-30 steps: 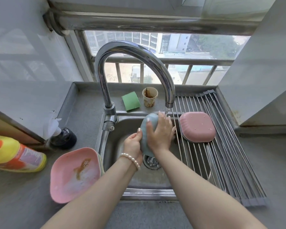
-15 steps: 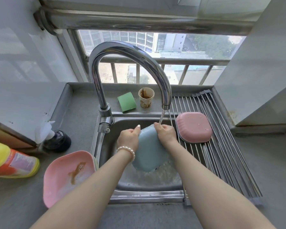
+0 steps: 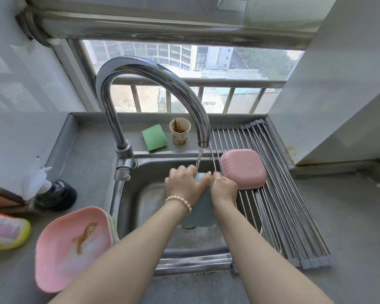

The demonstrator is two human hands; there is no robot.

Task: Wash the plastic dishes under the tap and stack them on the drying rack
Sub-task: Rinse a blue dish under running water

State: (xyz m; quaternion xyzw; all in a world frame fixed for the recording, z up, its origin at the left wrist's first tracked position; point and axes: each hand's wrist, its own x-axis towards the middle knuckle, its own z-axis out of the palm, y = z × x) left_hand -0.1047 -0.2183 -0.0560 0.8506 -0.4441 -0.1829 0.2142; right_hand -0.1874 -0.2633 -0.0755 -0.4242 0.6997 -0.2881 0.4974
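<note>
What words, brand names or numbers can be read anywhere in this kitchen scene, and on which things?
None can be read.
Bottle lying at the left edge: it has a label, but the print is too blurred to read.
Paper cup behind the sink: brown marks on its side, too small to tell whether they are letters.
Pink dish on the counter: a brown smear, not writing.

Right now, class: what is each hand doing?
Left hand: holding the blue plastic dish under the tap.
Right hand: holding the same dish.
</note>
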